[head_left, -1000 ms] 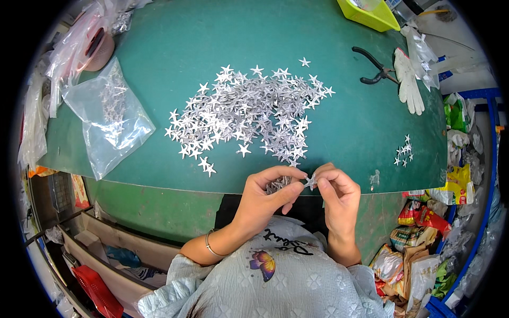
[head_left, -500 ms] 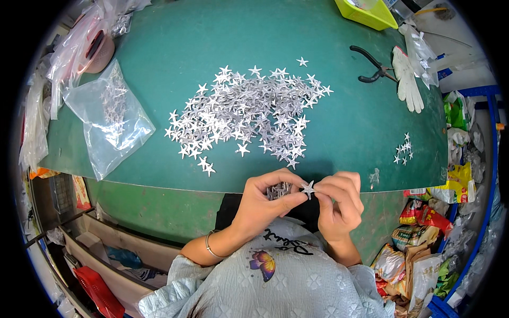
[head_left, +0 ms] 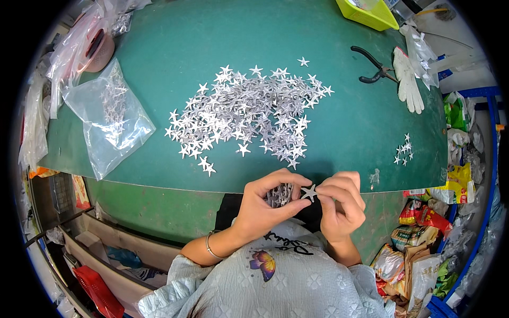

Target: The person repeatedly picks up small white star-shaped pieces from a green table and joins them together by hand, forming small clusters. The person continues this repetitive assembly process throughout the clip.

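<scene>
Just in front of the table's near edge, my right hand [head_left: 342,204] pinches a silver starfish-shaped metal piece [head_left: 309,193] by one arm between thumb and fingertips. My left hand [head_left: 260,204] curls around a clutch of similar silver starfish pieces [head_left: 279,195] in its palm. Its thumb and forefinger reach toward the single starfish; whether they touch it is hard to tell. Beyond my hands, a wide heap of silver starfish pieces [head_left: 249,111] lies on the green table [head_left: 175,42].
On the left lies a clear plastic bag [head_left: 119,138] with starfish pieces inside, near a pink basket [head_left: 101,55]. Black-handled pliers [head_left: 374,66] and a white glove [head_left: 407,82] lie at the right. A few starfish [head_left: 404,150] sit near the right edge. A yellow-green basket [head_left: 368,13] stands at the back.
The single starfish has turned slightly in my right fingers. My left thumb and forefinger have parted a little, showing more of the pieces in the palm.
</scene>
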